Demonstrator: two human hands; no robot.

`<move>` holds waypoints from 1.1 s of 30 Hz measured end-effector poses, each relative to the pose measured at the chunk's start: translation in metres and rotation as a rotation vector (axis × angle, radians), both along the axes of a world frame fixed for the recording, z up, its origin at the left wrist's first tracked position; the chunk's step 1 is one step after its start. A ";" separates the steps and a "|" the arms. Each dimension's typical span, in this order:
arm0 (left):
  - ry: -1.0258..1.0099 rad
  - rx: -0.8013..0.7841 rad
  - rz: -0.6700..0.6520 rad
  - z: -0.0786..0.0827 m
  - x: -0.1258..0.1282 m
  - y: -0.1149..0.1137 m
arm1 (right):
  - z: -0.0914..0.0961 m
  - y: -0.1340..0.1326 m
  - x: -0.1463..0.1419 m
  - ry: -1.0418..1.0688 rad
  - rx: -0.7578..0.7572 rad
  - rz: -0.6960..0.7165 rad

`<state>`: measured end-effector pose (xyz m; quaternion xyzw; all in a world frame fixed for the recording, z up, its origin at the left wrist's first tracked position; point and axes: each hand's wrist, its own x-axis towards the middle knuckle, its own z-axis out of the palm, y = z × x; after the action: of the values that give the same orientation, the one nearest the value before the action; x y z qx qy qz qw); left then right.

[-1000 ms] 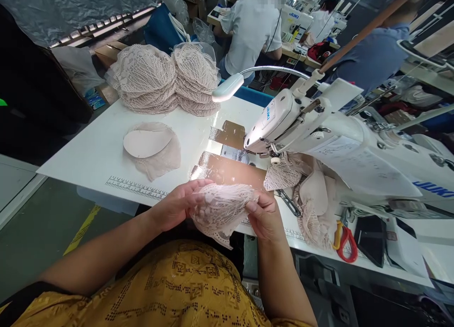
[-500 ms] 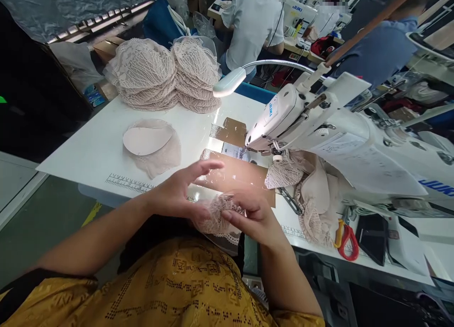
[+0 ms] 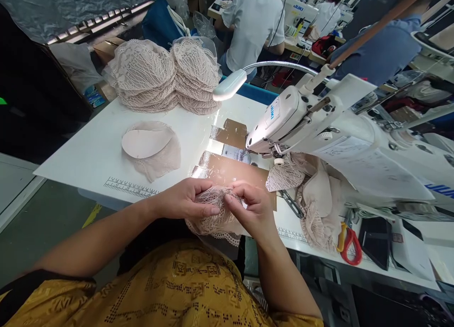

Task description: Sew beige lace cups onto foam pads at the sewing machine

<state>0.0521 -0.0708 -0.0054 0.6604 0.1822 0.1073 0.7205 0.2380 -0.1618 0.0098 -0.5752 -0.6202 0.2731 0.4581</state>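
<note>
White sewing table [image 3: 78, 152] takes up most of the spot, big JUKI machine [image 3: 354, 124] on the right, stacked lace cups [image 3: 149, 76] at the back, then the beige lace piece [image 3: 216, 224] (scalloped trim hanging down) at the near edge, left hand [image 3: 182, 199] and right hand [image 3: 256, 211] both have thumb and fingers clamped on it

At the near edge of the desk [image 3: 81, 152], a lace piece [image 3: 213, 225] is held between the left hand [image 3: 179, 199] and the right hand [image 3: 256, 213]. At the far left, two lace stacks [image 3: 142, 76] are set behind a cup piece [image 3: 146, 143] laid on mesh [image 3: 159, 166]. The right is occupied by a sewing machine [image 3: 308, 121]; loose lace [image 3: 314, 223] is laid along its near side, with scissors [image 3: 351, 247] placed to the right.
</note>
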 end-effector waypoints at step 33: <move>-0.042 -0.250 0.753 0.026 0.003 0.050 | -0.006 0.007 0.065 0.544 -0.508 -0.042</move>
<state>0.0548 -0.0206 0.0204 0.4521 0.4085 0.3546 0.7092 0.3026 -0.1549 0.0043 -0.5895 -0.3762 0.5518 0.4544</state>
